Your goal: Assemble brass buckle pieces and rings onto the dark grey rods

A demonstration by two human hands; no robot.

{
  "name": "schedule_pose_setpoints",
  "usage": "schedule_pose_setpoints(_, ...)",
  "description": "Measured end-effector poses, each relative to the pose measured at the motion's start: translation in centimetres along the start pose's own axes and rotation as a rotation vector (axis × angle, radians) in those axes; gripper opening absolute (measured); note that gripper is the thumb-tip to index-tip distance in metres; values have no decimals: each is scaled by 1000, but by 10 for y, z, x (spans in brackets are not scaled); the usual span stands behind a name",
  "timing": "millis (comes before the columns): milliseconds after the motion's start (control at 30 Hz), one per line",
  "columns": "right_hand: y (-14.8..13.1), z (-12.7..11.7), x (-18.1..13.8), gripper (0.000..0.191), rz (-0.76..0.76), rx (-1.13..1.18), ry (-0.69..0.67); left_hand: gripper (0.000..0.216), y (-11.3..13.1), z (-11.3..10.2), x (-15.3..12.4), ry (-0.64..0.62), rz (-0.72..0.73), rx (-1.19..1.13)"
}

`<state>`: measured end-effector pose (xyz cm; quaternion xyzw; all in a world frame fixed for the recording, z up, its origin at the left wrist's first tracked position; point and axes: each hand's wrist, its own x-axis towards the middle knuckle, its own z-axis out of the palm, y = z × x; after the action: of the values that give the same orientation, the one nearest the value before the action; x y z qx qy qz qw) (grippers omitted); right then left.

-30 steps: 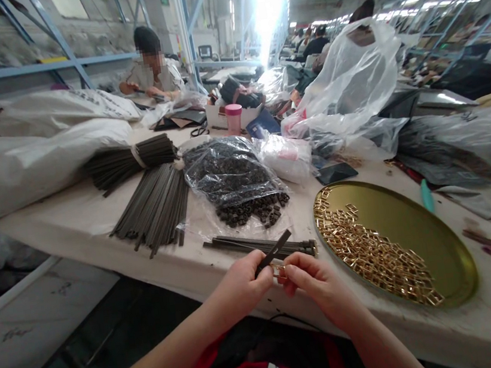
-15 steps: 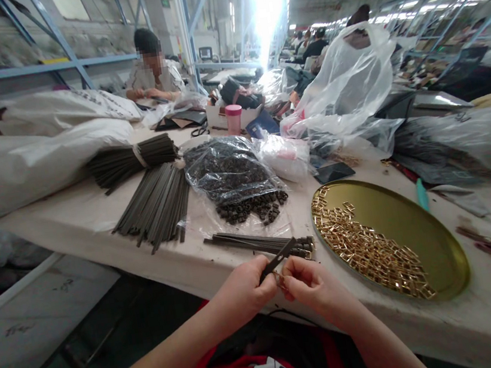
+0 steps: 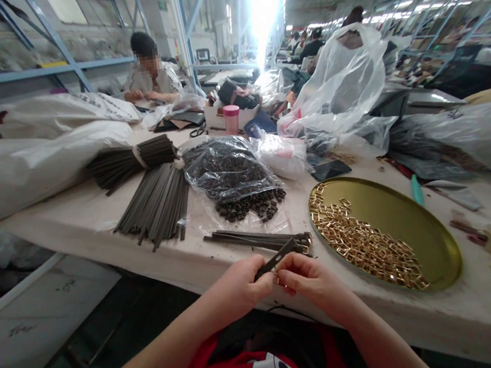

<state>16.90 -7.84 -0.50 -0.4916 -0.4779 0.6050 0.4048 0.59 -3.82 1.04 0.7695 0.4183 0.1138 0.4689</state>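
My left hand (image 3: 241,286) pinches a thin dark strap (image 3: 274,258) that slants up to the right. My right hand (image 3: 311,279) is closed on a small gold buckle (image 3: 277,278) at the strap's lower end. Both hands meet at the near edge of the white table (image 3: 96,219). Just beyond them lies a short stack of finished dark straps (image 3: 259,239). A round gold tray (image 3: 417,218) with several gold buckles (image 3: 366,246) sits to the right of my right hand.
Loose and bundled dark strips (image 3: 153,205) lie at the left. A clear bag of small black loops (image 3: 236,179) sits in the middle. Plastic bags (image 3: 341,87), a pink cup (image 3: 231,118) and a phone (image 3: 330,169) lie farther back. Another person (image 3: 149,70) works at the far end.
My hands stay together on the strap and buckle, with small finger shifts. The strap now slants lower. The view has drifted slightly.
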Motion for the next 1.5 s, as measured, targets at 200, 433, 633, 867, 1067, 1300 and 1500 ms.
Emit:
schedule_pose_setpoints(200, 11, 0, 9, 27, 91, 105, -42, 20, 1, -4, 6, 41, -26, -122)
schedule_pose_setpoints(433, 28, -3, 20, 28, 83, 50, 28, 15, -12, 0, 21, 62, -78, -206)
schedule_pose_setpoints(633, 26, -2, 26, 27, 96, 92, 20, 15, -12, -1, 29, 61, -87, -199)
schedule_pose_setpoints(867, 39, 2, 29, 24, 67, 147, 78, 14, -14, -4, 28, 93, -66, -179)
schedule_pose_setpoints(1067, 33, 6, 25, 26, 33, 221, 183, 13, -16, 3, 23, 64, -88, -280)
schedule_pose_setpoints(1300, 32, 16, 15, 25, -32, 235, 246, 12, -8, 8, 10, 85, -46, -252)
schedule_pose_setpoints(1500, 40, 27, 4, 21, -75, 275, 286, 14, -6, 15, 1, 157, -56, -110)
